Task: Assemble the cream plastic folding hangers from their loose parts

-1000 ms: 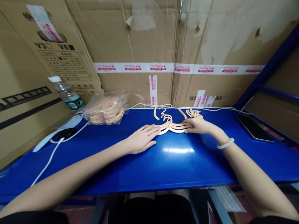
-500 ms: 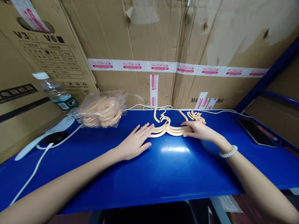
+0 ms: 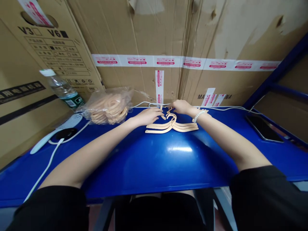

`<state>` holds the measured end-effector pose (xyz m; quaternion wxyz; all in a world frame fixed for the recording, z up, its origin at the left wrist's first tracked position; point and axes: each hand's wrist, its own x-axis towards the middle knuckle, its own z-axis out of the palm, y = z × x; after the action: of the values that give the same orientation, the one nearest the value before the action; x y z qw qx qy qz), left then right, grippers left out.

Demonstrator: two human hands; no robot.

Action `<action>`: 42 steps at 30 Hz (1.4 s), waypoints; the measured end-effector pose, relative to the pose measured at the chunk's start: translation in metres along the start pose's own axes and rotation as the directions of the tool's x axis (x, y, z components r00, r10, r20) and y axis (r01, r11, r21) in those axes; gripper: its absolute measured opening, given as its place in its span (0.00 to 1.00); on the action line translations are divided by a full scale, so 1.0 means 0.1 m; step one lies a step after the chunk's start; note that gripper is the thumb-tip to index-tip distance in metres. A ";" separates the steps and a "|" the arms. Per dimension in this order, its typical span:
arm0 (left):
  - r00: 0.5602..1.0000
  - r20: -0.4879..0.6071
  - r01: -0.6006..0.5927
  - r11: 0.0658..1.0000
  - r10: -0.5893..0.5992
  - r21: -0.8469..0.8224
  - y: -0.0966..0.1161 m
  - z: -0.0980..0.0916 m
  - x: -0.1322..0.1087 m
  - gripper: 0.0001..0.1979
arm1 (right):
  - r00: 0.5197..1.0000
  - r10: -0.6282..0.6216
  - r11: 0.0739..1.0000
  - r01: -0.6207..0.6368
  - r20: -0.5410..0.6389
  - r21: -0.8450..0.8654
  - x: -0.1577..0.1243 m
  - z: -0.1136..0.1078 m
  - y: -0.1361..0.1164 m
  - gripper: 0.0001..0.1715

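Several beige hangers point(image 3: 172, 126) lie nested on the blue table point(image 3: 149, 166), hooks toward the back. My left hand point(image 3: 149, 116) is behind their left arms, fingers curled at a loose beige piece point(image 3: 162, 113); its fingertips are too small to make out clearly. Farther back, my right hand point(image 3: 181, 106) reaches over to a small beige hook piece point(image 3: 169, 110), fingers bent down around its top. More beige pieces point(image 3: 204, 110) show partly behind my right wrist, which wears a pale beaded bracelet.
At the left are a clear bag of beige pieces point(image 3: 108, 107), a water bottle point(image 3: 64, 91), a pale brush point(image 3: 48, 138) and a black disc point(image 3: 66, 133) with a white cable. A phone point(image 3: 263, 127) lies at right. Cardboard point(image 3: 144, 32) stands behind, with a thin cable along its base.
Both hands have left the nested hangers and moved toward the back. My right hand has also gone left, and my left fingers have curled. The view has tilted down, showing dark sleeves.
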<state>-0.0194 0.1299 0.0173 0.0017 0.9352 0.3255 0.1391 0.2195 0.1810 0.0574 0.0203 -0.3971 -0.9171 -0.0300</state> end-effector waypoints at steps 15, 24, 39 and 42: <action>0.993 -0.105 -0.057 0.998 0.053 -0.039 -0.04 0.25 0.19 0.07 | 0.989 -0.131 0.984 0.139 -0.071 0.109 0.06 0.11 0.19 0.09; 0.947 -0.320 -0.020 0.998 0.001 -0.056 0.20 -0.07 -0.07 0.11 | 0.807 0.210 0.928 0.014 -0.552 0.373 -0.68 -0.32 0.13 0.17; 0.790 -0.158 0.026 0.291 -0.593 -0.956 1.34 0.08 -0.56 0.09 | 0.762 0.590 0.180 0.199 -0.268 0.963 -1.27 0.19 -1.02 0.13; 0.758 -0.064 -0.021 0.073 -0.649 -0.997 1.38 0.17 -0.53 0.29 | 0.792 0.582 0.064 0.180 -0.184 0.981 -1.29 0.30 -1.07 0.09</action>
<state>0.0286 -0.0097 0.0002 0.5477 0.5278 0.3483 0.5478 0.2292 0.0163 0.0159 0.5452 -0.3816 -0.5702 0.4817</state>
